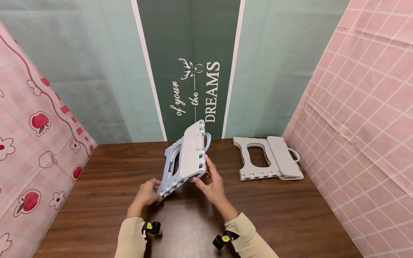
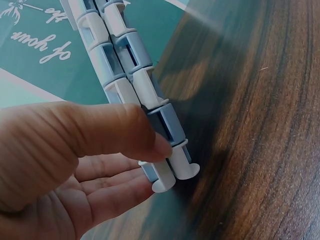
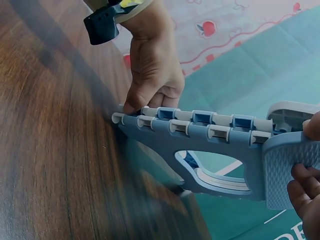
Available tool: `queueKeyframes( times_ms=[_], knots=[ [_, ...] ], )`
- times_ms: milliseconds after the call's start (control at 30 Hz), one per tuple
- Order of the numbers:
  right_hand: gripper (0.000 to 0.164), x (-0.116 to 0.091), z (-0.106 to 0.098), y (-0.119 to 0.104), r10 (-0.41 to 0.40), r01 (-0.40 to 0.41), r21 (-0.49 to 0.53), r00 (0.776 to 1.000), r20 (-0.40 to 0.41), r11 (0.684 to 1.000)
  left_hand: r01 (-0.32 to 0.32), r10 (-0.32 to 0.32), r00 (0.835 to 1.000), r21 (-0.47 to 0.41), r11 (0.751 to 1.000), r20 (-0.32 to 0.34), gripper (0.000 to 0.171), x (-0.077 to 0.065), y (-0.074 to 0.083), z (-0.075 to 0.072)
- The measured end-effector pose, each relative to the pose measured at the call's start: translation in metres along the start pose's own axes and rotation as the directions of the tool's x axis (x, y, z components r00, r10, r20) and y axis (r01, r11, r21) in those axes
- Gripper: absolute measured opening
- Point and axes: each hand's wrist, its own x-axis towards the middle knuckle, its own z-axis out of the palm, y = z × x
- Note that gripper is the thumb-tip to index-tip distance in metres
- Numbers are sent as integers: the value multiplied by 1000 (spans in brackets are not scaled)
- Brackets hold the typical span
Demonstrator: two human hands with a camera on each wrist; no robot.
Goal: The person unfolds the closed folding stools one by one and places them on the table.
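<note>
A blue-and-white folding step stool (image 1: 192, 154), folded flat, is held tilted up between both hands. Its white ribbed top panel and blue handle loop (image 1: 208, 141) face up and right. The left hand (image 1: 146, 195) pinches the lower left corner, thumb across the hinged edge (image 2: 142, 85) and fingers beneath. At the other end the right hand (image 1: 211, 184) grips the top panel's near end; in the right wrist view its fingertips (image 3: 300, 185) lie against the textured blue panel (image 3: 282, 160). An oval opening (image 3: 212, 167) shows in the blue leg panel.
A second folded step stool (image 1: 284, 159), light grey, lies on the brown wooden table (image 1: 106, 193) at the back right. A green printed backdrop (image 1: 190, 36) stands behind, with patterned pink cloths at the left and right sides.
</note>
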Motion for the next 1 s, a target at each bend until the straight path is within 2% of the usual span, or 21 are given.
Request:
queueKeyframes(
  times_ms=[200,633,867,1000],
  knots=[
    [77,3,2,2,-36,36,-14,999,4,999,-12,12,1000,-4,1000,-3,52,0,-1,-1],
    [78,14,6,4,-115,117,-28,991,72,993,-22,22,1000,-8,1000,-4,52,1,-6,1],
    [78,19,11,-4,-98,94,41,989,108,995,-20,20,1000,-7,1000,-5,52,0,-8,1],
    [75,21,16,-10,-121,115,53,985,120,992,-28,28,1000,-30,999,-1,51,0,-11,1]
  ],
)
